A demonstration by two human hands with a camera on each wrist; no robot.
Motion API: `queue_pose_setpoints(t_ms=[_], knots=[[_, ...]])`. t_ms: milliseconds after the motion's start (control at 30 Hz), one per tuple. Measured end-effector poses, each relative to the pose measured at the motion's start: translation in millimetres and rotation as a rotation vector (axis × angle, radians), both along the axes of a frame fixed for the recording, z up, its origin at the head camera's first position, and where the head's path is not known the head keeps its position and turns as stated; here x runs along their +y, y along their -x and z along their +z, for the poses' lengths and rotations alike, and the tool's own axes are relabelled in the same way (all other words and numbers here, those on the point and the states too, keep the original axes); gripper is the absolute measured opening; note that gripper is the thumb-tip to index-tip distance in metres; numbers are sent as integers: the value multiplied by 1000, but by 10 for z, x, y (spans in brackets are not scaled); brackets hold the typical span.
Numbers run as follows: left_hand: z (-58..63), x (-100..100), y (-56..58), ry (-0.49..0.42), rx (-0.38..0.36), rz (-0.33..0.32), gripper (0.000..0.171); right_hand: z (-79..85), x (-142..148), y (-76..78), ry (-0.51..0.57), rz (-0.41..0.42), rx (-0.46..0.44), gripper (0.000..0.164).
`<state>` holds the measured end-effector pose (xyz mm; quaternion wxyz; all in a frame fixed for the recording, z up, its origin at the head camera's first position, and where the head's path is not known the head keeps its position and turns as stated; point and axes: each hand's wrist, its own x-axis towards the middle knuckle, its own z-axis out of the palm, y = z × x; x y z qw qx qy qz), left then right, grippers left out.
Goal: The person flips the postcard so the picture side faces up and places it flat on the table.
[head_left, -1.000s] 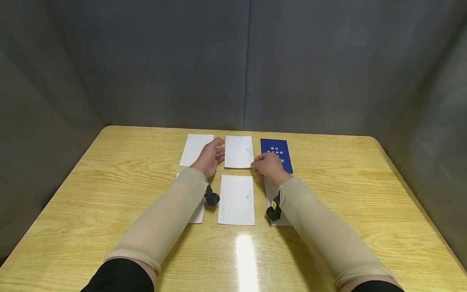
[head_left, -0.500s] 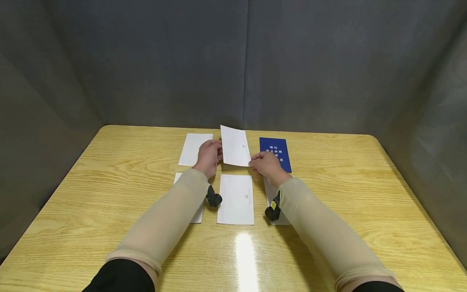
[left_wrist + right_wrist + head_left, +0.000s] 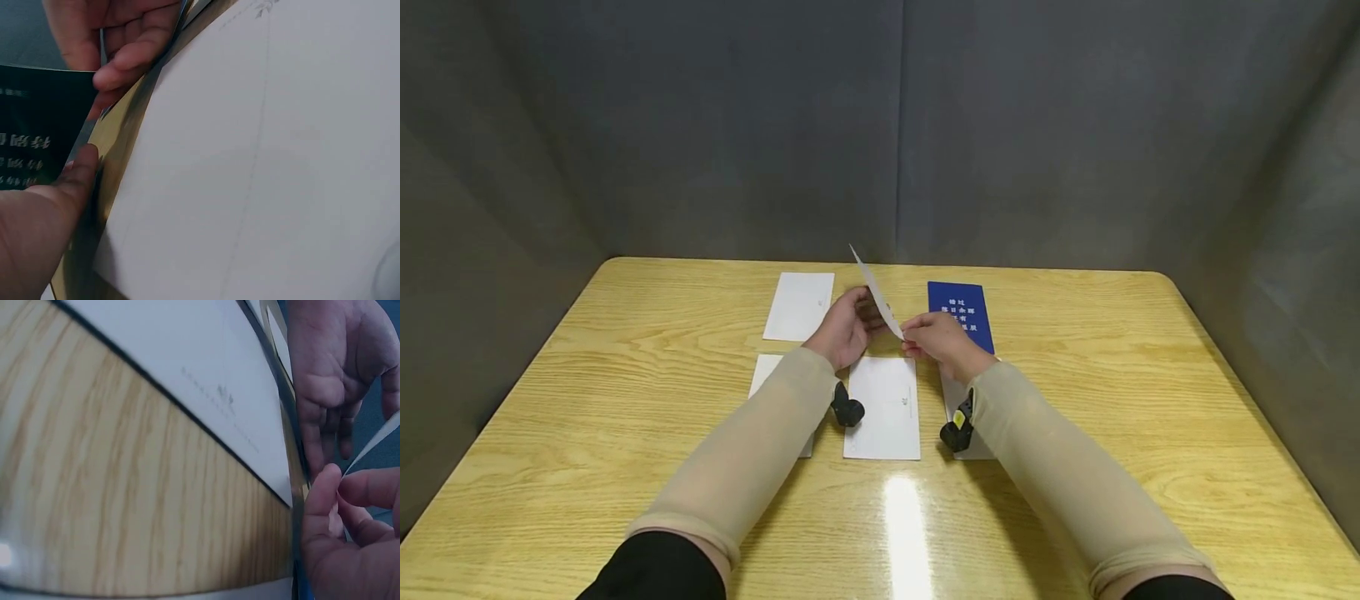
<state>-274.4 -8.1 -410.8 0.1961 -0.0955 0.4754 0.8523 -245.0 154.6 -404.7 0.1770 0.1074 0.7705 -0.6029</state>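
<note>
- We see the right hand (image 3: 943, 340) with its grip pinched together, thumb against fingers, on the lower corner of a thin rectangular paper card, dark green with pale characters on one side and whitish on the other (image 3: 37, 119).
- That card is raised and tilted over the middle of the light wooden surface (image 3: 587, 417), towards its far edge.
- The left hand (image 3: 850, 329) has its grip loose, fingers reaching beside the card; we cannot tell whether they touch it.
- Nearest the far edge, left of the hands, we see a flat white rectangular card (image 3: 793, 304); to their right lies a blue rectangular card with white characters (image 3: 962, 312), partly behind the right hand.
- Closer to the near edge we see three more: a white card with small grey print (image 3: 883, 408) between the forearms, and a white card on each side, both partly covered by beige sleeves (image 3: 733, 437).
</note>
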Motion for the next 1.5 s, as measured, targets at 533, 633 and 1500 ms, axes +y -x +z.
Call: queue_pose_setpoints(t_ms=[533,633,1500], knots=[[-42,19,12,273,50,118,32,72,-14,-10,155,55,-101,38],[-42,2,16,286,66,155,22,72,-12,-19,182,62,-85,35],[-57,-188,31,526,114,113,38,82,202,-65,-181,26,133,18]])
